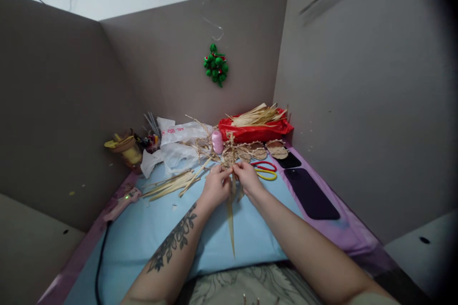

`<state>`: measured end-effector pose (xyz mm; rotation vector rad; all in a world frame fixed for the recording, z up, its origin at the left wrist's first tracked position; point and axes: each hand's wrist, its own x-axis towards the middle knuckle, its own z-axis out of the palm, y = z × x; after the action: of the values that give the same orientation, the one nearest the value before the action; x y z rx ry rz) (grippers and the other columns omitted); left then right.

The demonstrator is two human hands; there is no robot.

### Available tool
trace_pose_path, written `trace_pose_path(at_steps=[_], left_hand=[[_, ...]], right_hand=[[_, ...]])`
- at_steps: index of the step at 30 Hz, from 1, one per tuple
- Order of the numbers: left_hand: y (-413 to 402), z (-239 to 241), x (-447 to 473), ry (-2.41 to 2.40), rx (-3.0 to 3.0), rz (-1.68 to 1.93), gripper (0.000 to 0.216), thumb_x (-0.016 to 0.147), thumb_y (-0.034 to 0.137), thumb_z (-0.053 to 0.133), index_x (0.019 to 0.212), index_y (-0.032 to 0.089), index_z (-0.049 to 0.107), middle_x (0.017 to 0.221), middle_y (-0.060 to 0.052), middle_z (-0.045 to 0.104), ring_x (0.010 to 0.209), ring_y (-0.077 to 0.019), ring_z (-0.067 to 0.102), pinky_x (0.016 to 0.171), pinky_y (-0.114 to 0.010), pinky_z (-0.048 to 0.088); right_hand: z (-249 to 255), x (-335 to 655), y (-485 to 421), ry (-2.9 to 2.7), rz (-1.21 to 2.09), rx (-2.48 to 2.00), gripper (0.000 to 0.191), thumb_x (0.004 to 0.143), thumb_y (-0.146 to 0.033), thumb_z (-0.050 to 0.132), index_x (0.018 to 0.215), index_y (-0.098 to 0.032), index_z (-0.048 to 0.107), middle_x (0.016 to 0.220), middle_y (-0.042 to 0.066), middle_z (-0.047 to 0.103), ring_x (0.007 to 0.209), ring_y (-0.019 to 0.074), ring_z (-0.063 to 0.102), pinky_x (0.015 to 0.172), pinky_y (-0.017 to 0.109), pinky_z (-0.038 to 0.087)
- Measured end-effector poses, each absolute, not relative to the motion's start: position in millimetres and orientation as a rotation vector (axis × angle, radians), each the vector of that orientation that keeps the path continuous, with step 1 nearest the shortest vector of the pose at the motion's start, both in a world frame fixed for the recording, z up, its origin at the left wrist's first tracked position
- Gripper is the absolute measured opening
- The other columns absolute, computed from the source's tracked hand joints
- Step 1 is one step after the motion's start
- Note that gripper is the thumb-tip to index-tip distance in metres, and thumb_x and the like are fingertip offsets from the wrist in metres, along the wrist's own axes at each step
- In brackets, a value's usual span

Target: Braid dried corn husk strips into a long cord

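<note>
My left hand (217, 183) and my right hand (247, 178) meet over the middle of the table, their fingers pinched on a braid (232, 145) of dry, straw-coloured strips. The braid rises beyond my fingertips, and a long loose strip (231, 226) hangs down towards me between my wrists. Just right of my right hand lie scissors (266, 174) with red and yellow handles, their blades hidden. A pink thread spool (216, 142) stands behind my hands. Flat oval woven pieces (259, 150) edged with braid lie behind my right hand.
Loose strips (171, 185) lie left of my hands. At the back, a red bag (255, 132) holds more strips, beside white plastic bags (182, 140). A pink corded tool (123, 204) sits at the left edge, a dark phone (311, 193) at the right. Grey panels (171, 66) enclose the table.
</note>
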<state>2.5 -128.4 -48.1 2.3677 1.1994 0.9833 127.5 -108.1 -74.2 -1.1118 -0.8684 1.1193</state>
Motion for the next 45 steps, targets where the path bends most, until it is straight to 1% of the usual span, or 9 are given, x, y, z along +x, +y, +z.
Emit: trace_pose_path(at_steps=[4, 9, 12, 16, 24, 32, 36, 40, 45], left_hand=[[-117, -59, -1, 1.233, 2.161, 1.167, 0.037, 0.077, 0.008, 0.043, 0.103, 0.018, 0.067, 0.092, -0.008, 0.060, 0.089, -0.0183, 0.054, 0.079, -0.031, 0.043], [-112, -63, -1, 1.235, 1.978, 1.166, 0.025, 0.080, 0.024, 0.050, 0.099, 0.018, 0.066, 0.097, -0.008, 0.066, 0.088, -0.0193, 0.058, 0.075, -0.029, 0.044], [-114, -61, 0, 1.224, 2.004, 1.079, 0.021, 0.081, 0.029, 0.049, 0.087, 0.017, 0.066, 0.083, -0.005, 0.066, 0.075, -0.0165, 0.057, 0.068, -0.026, 0.042], [-115, -59, -2, 1.306, 2.009, 1.019, 0.021, 0.078, 0.032, 0.051, 0.070, 0.016, 0.061, 0.063, 0.000, 0.058, 0.060, -0.0130, 0.049, 0.058, -0.023, 0.036], [-114, -55, -3, 1.279, 2.033, 0.989, 0.019, 0.077, 0.025, 0.049, 0.061, 0.017, 0.050, 0.058, 0.002, 0.049, 0.058, -0.0118, 0.043, 0.056, -0.023, 0.031], [-112, -53, -2, 1.235, 1.962, 0.961, 0.024, 0.084, 0.030, 0.040, 0.064, 0.018, 0.044, 0.060, 0.003, 0.045, 0.060, -0.0120, 0.042, 0.058, -0.023, 0.032], [-111, -55, -6, 1.314, 2.011, 1.008, 0.020, 0.083, 0.028, 0.043, 0.065, 0.018, 0.045, 0.059, 0.003, 0.046, 0.058, -0.0119, 0.042, 0.057, -0.023, 0.030], [-110, -60, -6, 1.399, 2.041, 1.078, 0.015, 0.081, 0.026, 0.046, 0.068, 0.018, 0.048, 0.059, 0.003, 0.049, 0.057, -0.0114, 0.043, 0.056, -0.023, 0.029], [-104, -61, -5, 1.285, 1.655, 1.080, 0.023, 0.078, 0.033, 0.050, 0.062, 0.016, 0.049, 0.054, 0.003, 0.048, 0.051, -0.0098, 0.043, 0.052, -0.022, 0.031]], right_hand=[[-76, 127, -108, -0.969, 1.071, -1.167, 0.018, 0.061, -0.035, 0.057, 0.059, -0.019, 0.049, 0.050, -0.004, 0.048, 0.047, 0.0099, 0.039, 0.047, 0.023, 0.030], [-77, 123, -111, -1.092, 1.099, -1.130, 0.014, 0.063, -0.031, 0.054, 0.062, -0.018, 0.049, 0.055, -0.004, 0.050, 0.052, 0.0109, 0.044, 0.051, 0.023, 0.034], [-79, 122, -113, -1.147, 1.126, -1.119, 0.012, 0.064, -0.030, 0.053, 0.064, -0.018, 0.050, 0.057, -0.003, 0.052, 0.055, 0.0114, 0.045, 0.053, 0.023, 0.035], [-79, 124, -113, -1.196, 1.126, -1.146, 0.011, 0.064, -0.028, 0.053, 0.062, -0.018, 0.050, 0.054, -0.005, 0.050, 0.053, 0.0110, 0.044, 0.053, 0.023, 0.035], [-82, 130, -110, -1.348, 0.991, -1.245, 0.010, 0.065, -0.026, 0.053, 0.063, -0.017, 0.054, 0.060, -0.002, 0.054, 0.060, 0.0132, 0.049, 0.057, 0.025, 0.037], [-71, 130, -115, -1.168, 1.367, -1.034, 0.021, 0.065, -0.035, 0.059, 0.065, -0.018, 0.048, 0.048, -0.008, 0.044, 0.042, 0.0073, 0.037, 0.043, 0.021, 0.029], [-63, 135, -119, -1.122, 1.471, -1.006, 0.026, 0.059, -0.035, 0.067, 0.064, -0.018, 0.048, 0.048, -0.007, 0.045, 0.041, 0.0064, 0.037, 0.041, 0.020, 0.028], [-64, 134, -121, -1.160, 1.337, -1.086, 0.024, 0.059, -0.035, 0.067, 0.062, -0.017, 0.052, 0.050, -0.005, 0.049, 0.042, 0.0071, 0.039, 0.043, 0.021, 0.030], [-65, 124, -130, -1.550, 0.761, -1.211, 0.013, 0.072, -0.025, 0.057, 0.063, -0.016, 0.062, 0.060, 0.000, 0.059, 0.059, 0.0126, 0.051, 0.057, 0.024, 0.037]])
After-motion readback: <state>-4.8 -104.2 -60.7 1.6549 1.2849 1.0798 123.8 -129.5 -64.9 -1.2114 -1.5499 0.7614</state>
